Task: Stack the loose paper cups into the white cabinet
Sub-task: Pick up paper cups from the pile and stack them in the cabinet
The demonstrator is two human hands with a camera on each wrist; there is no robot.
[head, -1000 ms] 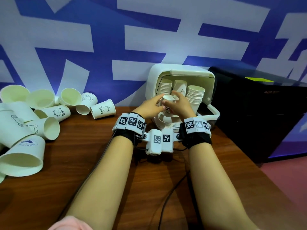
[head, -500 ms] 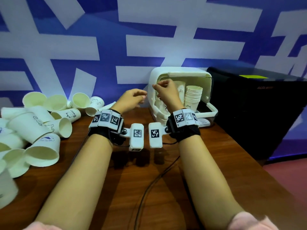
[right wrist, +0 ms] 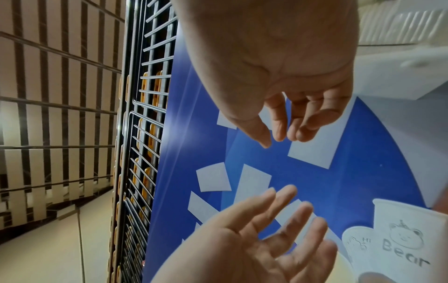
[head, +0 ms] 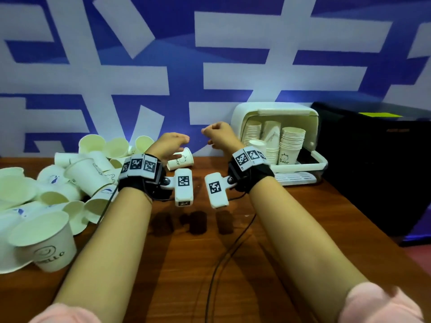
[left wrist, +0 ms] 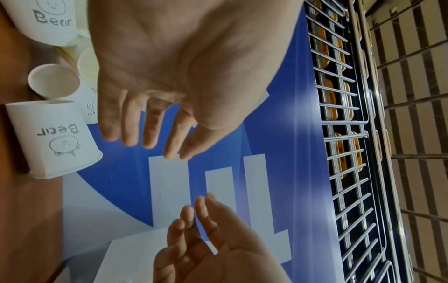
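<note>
Paper cups [head: 53, 183] lay heaped at table left, stacks already in the white cabinet [head: 275, 136]; left hand [head: 171, 145] and right hand [head: 219, 134] hovered empty, fingers loosely curled, so the nearest Bear cup [head: 180, 159] likely wanted a light rim-side grasp.

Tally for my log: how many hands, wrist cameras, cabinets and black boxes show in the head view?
White plastic cabinet: 1
Large black box: 1
Bare hands: 2, left hand, right hand
White wrist cameras: 2, left wrist camera, right wrist camera
Total: 6
</note>
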